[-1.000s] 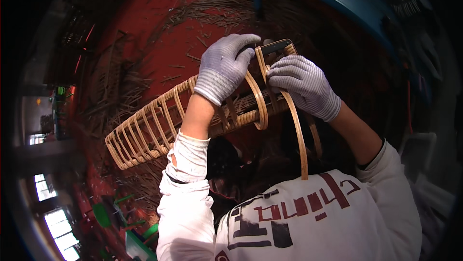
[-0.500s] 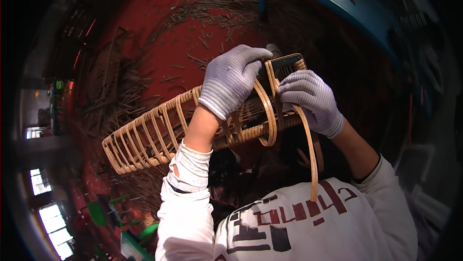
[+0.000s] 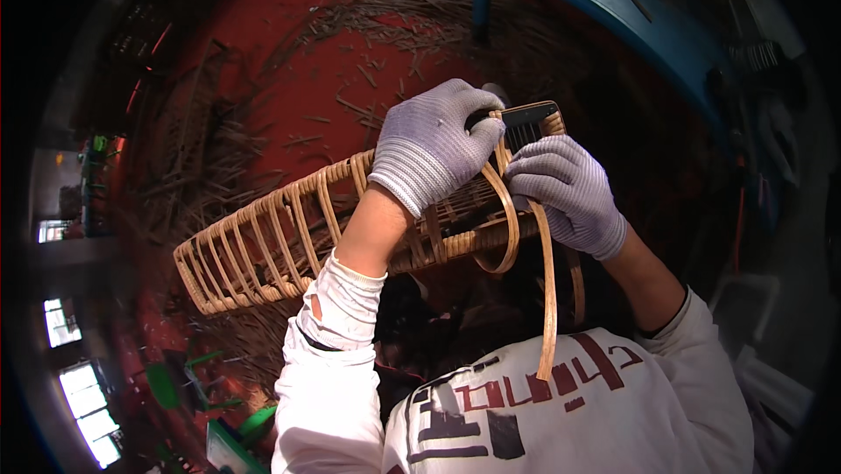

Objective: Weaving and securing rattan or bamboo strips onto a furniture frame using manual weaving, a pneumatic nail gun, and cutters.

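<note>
A long, narrow rattan frame [image 3: 229, 274], wrapped with spaced strips, lies slanting across the middle, its left end lower. Both my hands wear pale striped knit gloves. My left hand [image 3: 438, 145] is closed at the frame's upper edge near the right end, thumb and fingers pinching the rattan strip there. Beside it, my right hand [image 3: 568, 189] is closed on the same light-brown rattan strip [image 3: 549, 307], whose loose end hangs toward my white shirt. A slack loop [image 3: 510, 233] of strip bulges below the frame. Dark metal [image 3: 530, 113] shows at the right end; the fingertips are partly hidden.
Piles of cane scraps [image 3: 412, 1] lie on the red floor [image 3: 272, 93]. A blue curved table-like edge [image 3: 631, 14] with a leg stands at the upper right. Green objects [image 3: 162, 385] are at lower left, and a pale crate [image 3: 745, 307] is at the right.
My left hand and the frame's right end have shifted slightly right. The strip's loose end has swung left, and the slack loop sits a little farther right.
</note>
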Motion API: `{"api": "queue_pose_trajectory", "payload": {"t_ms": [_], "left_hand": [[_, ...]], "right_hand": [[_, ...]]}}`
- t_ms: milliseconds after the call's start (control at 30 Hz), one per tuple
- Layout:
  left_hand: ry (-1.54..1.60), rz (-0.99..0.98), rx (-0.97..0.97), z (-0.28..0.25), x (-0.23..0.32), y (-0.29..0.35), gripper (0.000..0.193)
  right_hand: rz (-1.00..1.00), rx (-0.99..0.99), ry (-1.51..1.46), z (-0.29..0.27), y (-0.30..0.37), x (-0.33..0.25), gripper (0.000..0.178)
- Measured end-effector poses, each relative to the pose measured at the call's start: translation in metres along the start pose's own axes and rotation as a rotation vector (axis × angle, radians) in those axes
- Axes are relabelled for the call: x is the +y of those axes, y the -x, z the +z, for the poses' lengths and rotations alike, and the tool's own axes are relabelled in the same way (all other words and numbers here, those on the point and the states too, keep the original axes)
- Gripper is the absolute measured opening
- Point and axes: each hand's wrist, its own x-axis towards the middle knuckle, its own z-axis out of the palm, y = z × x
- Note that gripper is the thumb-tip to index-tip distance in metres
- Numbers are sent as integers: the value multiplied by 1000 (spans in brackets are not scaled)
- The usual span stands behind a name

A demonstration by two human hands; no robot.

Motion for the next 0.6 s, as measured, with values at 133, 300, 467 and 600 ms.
{"api": "queue_pose_trajectory", "payload": {"t_ms": [133,300,467,600], "left_hand": [[-19,-14,42,2,-1,2,23],[3,-17,62,4,-1,2,23],[-39,-41,33,3,3,1,23],[8,-48,51,1,3,3,23]], "right_hand": [[6,-34,18,2,1,0,16],[17,-18,28,4,5,-1,17],[25,3,16,3,5,-1,16],[4,59,-11,-6,-4,-5,14]]}}
